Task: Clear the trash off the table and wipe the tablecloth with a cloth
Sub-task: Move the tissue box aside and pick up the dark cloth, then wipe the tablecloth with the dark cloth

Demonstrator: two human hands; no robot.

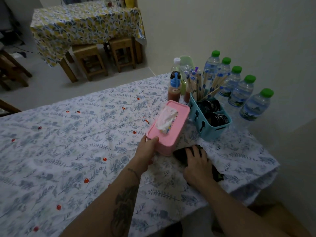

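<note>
While clasping tissue box (177, 134) with left hand (147, 149), presses flat-fingered right hand (196, 164) on cloth (179, 154). Lies just lower right of box.

Hands on tablecloth (85, 151), dim light.
My left hand (147, 148) grips the near corner of the pink tissue box (172, 127). My right hand (196, 164) lies flat on a dark cloth (179, 153). A blue caddy (207, 132) stands just beyond my right fingertips. Red specks (86, 180) dot the fabric left of my left fingers.
</note>
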